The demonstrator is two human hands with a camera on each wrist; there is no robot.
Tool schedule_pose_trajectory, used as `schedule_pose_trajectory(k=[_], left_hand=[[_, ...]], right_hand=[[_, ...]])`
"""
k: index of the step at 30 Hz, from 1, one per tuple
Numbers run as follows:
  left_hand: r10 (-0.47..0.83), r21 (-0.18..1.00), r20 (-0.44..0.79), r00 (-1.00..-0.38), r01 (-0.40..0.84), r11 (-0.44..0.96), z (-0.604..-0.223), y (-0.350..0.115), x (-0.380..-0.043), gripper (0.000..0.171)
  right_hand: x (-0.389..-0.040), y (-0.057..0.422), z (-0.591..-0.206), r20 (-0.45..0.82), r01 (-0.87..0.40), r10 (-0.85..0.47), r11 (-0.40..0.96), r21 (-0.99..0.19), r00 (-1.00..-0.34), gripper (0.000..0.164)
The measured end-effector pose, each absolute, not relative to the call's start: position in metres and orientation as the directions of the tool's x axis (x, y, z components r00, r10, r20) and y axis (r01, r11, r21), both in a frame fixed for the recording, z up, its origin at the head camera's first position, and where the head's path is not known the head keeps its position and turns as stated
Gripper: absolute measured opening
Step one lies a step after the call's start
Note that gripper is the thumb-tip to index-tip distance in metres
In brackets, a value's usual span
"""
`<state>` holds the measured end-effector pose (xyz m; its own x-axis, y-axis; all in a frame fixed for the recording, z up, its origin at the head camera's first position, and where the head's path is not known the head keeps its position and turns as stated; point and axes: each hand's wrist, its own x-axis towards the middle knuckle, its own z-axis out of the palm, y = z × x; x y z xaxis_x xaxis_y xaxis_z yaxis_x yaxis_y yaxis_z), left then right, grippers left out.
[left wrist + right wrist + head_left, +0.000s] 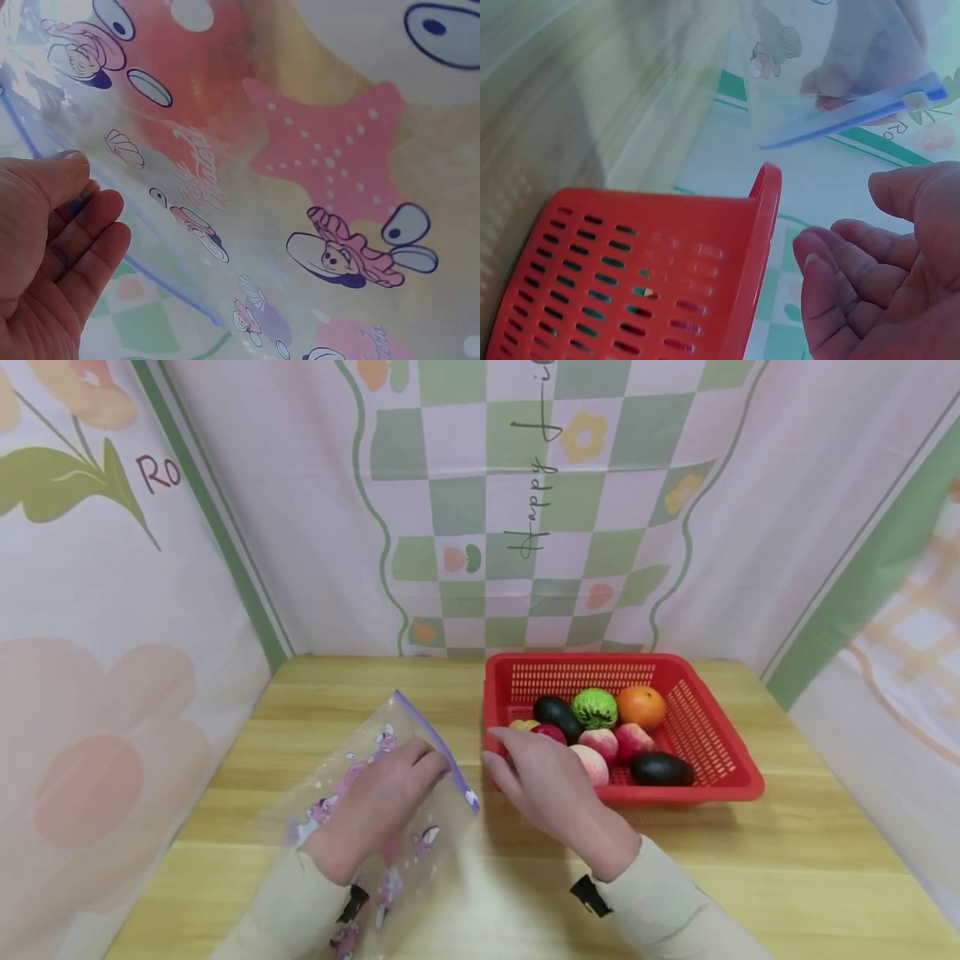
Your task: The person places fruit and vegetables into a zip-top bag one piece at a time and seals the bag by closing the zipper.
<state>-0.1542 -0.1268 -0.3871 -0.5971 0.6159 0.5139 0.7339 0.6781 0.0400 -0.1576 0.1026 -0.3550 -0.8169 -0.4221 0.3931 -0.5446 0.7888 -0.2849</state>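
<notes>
our left hand point(382, 802) is nearly closed, and between thumb and fingers we pinch the clear plastic bag point(392, 852) close to its purple zip strip point(430, 739). our right hand point(551, 785) is relaxed, with the thumb apart from the loosely bent fingers, and it holds nothing; it is just beside the left wall of the red basket point(720, 739), and from the right wrist we see a gap between them. the bag is at the left side of the basket, slanted over the wooden table point(810, 868), printed with small pink figures and a pink starfish point(330, 150); its white slider point(471, 796) sits at the end of the strip nearer to us. inside the basket we see an orange point(641, 707), a green striped fruit point(596, 707), two dark oval fruits point(663, 769) and some pinkish peaches point(632, 743). a yellow fruit point(522, 725) is partly hidden behind our right hand.
</notes>
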Motion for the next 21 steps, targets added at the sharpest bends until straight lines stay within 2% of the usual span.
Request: schedule_pose_trajectory(k=[2, 7, 9, 11, 12, 14, 15, 16, 18, 20, 21], left_hand=[[0.629, 0.032, 0.524, -0.574, 0.752, 0.659, -0.385, -0.125, -0.151, 0.014], [0.665, -0.005, 0.514, -0.542, 0.774, 0.634, -0.379, -0.121, -0.143, 0.018], [0.676, -0.007, 0.496, -0.545, 0.776, 0.631, -0.376, -0.119, -0.140, 0.020], [0.675, 0.028, 0.463, -0.575, 0.770, 0.637, -0.374, -0.116, -0.136, 0.017], [0.644, 0.154, 0.394, -0.656, 0.738, 0.657, -0.371, -0.114, -0.134, 0.014], [0.555, 0.401, 0.242, -0.796, 0.603, 0.690, -0.366, -0.108, -0.130, 0.019], [0.503, 0.504, 0.169, -0.848, 0.513, 0.695, -0.364, -0.106, -0.128, 0.024], [0.505, 0.508, 0.164, -0.847, 0.512, 0.693, -0.363, -0.105, -0.127, 0.027], [0.535, 0.491, 0.192, -0.823, 0.552, 0.674, -0.362, -0.104, -0.124, 0.027], [0.651, 0.223, 0.382, -0.656, 0.749, 0.624, -0.364, -0.105, -0.123, 0.020], [0.692, 0.077, 0.459, -0.557, 0.801, 0.594, -0.365, -0.106, -0.122, 0.018]], right_hand=[[-0.157, 0.100, -0.354, 0.357, -0.524, -0.408, 0.780, -0.341, -0.840, 0.015], [-0.158, 0.095, -0.352, 0.230, -0.412, -0.342, 0.750, -0.518, -0.911, 0.032], [-0.160, 0.092, -0.351, 0.186, -0.372, -0.326, 0.733, -0.569, -0.927, 0.031], [-0.162, 0.088, -0.350, 0.149, -0.345, -0.323, 0.723, -0.598, -0.935, 0.028], [-0.163, 0.086, -0.350, 0.128, -0.330, -0.322, 0.720, -0.610, -0.938, 0.028], [-0.164, 0.083, -0.350, 0.091, -0.306, -0.321, 0.723, -0.619, -0.943, 0.025], [-0.164, 0.082, -0.349, 0.080, -0.302, -0.324, 0.726, -0.618, -0.943, 0.025], [-0.165, 0.082, -0.349, 0.075, -0.300, -0.324, 0.730, -0.614, -0.943, 0.025], [-0.165, 0.081, -0.350, 0.066, -0.298, -0.327, 0.734, -0.611, -0.943, 0.025], [-0.165, 0.080, -0.350, 0.061, -0.298, -0.330, 0.738, -0.605, -0.942, 0.024], [-0.165, 0.080, -0.350, 0.061, -0.300, -0.332, 0.739, -0.603, -0.941, 0.024]])
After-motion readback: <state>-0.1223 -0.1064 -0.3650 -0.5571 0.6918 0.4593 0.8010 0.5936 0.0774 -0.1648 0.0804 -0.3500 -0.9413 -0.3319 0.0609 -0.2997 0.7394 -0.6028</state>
